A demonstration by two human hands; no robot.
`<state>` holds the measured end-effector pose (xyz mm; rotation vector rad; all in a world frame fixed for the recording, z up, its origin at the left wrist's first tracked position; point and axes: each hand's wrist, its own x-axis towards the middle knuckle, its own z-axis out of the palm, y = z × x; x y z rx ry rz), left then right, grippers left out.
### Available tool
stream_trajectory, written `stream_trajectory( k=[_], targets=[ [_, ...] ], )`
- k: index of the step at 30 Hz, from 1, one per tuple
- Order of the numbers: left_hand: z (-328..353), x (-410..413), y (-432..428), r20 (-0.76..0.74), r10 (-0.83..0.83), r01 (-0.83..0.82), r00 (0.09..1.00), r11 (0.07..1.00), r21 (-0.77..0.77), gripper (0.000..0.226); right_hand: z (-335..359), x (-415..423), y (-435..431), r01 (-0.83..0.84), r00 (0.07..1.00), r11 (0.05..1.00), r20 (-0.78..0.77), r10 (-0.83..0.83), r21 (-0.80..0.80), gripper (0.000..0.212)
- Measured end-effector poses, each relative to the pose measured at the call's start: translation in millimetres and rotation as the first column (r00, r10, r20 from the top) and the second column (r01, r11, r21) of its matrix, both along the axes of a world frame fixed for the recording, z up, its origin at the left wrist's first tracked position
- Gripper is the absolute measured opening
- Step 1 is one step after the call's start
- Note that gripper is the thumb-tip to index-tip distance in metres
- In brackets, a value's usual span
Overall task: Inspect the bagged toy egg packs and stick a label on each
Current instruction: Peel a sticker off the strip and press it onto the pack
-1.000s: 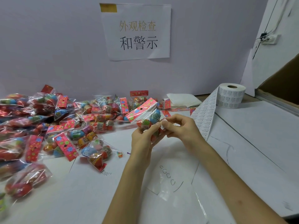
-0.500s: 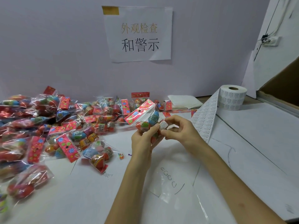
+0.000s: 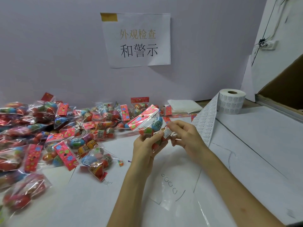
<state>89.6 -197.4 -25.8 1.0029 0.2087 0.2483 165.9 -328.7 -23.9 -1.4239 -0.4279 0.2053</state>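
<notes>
My left hand (image 3: 145, 149) grips a clear bagged egg pack (image 3: 148, 123) with a red flowered header card, held above the table's middle. The bag shows a blue egg and a red egg. Just right of it, my right hand (image 3: 184, 136) pinches a small white printed label (image 3: 167, 132) between thumb and fingertips, touching the pack's right side. A label roll (image 3: 232, 102) stands at the back right, and its strip of labels (image 3: 205, 122) trails down to the table beside my right hand.
A large heap of bagged egg packs (image 3: 54, 133) covers the table's left half. A folded white cloth (image 3: 183, 106) lies at the back. A paper sign (image 3: 136, 40) hangs on the wall. A cardboard box (image 3: 285, 86) stands at far right.
The label in my right hand has turned more upright against the pack. Both hands stay together at nearly the same spot.
</notes>
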Motion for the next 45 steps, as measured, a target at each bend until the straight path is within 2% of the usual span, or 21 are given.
stream_trajectory(
  k=[3,6,11,13,16,19,23,29,33,35,40,45],
  targets=[
    [0.1,-0.7,-0.8,0.001,-0.023,0.023,1.0,1.0,0.014,0.043,-1.3,-0.9,-1.4,0.047,0.989,0.992,0.145,-0.029,-0.12,0.034],
    [0.7,-0.9,-0.7,-0.004,-0.044,0.044,0.999,0.999,0.0,0.042,-1.5,1.5,-3.9,-0.009,0.995,0.997,0.096,0.016,-0.072,0.022],
    [0.5,-0.2,-1.2,-0.032,-0.031,0.032,0.999,0.999,0.019,0.044,-0.7,2.8,-6.3,0.015,0.992,0.993,0.125,-0.001,-0.113,0.019],
    [0.0,0.5,-1.6,-0.052,-0.037,0.039,0.998,0.998,0.05,0.042,1.4,3.2,-7.2,0.023,0.994,0.993,0.113,-0.01,-0.115,0.026],
    [-2.1,1.9,-5.4,-0.113,-0.08,0.102,0.99,0.974,0.204,0.041,3.7,2.2,-7.7,0.0,0.995,0.995,0.101,0.01,-0.095,0.042],
    [-3.6,2.3,-9.1,-0.152,-0.11,0.152,0.982,0.944,0.293,0.038,2.6,2.1,-8.0,0.061,0.993,0.991,0.112,-0.048,-0.117,0.038],
    [-4.2,2.8,-8.8,-0.176,-0.129,0.183,0.976,0.922,0.341,0.046,0.4,5.1,-9.8,0.11,0.988,0.986,0.12,-0.095,-0.124,0.021],
    [-1.6,0.5,-11.9,-0.169,-0.09,0.142,0.982,0.934,0.328,0.062,0.8,4.0,-9.8,0.119,0.983,0.988,0.154,-0.103,-0.101,0.014],
    [-2.4,4.1,-10.9,-0.186,0.065,0.002,0.98,0.941,0.338,0.029,-0.8,3.7,-7.0,0.119,0.98,0.987,0.173,-0.099,-0.109,0.012],
    [-2.1,4.5,-9.7,-0.179,0.108,-0.046,0.978,0.947,0.318,0.02,-1.1,3.9,-5.9,0.102,0.981,0.986,0.176,-0.079,-0.128,0.011],
    [-3.3,4.9,-6.5,-0.19,0.139,-0.084,0.972,0.959,0.272,0.019,-1.4,4.6,-7.8,0.021,0.994,0.982,0.111,-0.001,-0.185,0.018],
    [-1.9,3.3,-5.8,-0.2,0.14,-0.087,0.97,0.963,0.254,0.019,1.8,3.9,-12.7,-0.099,0.992,0.98,0.059,0.111,-0.17,0.027]
  ],
)
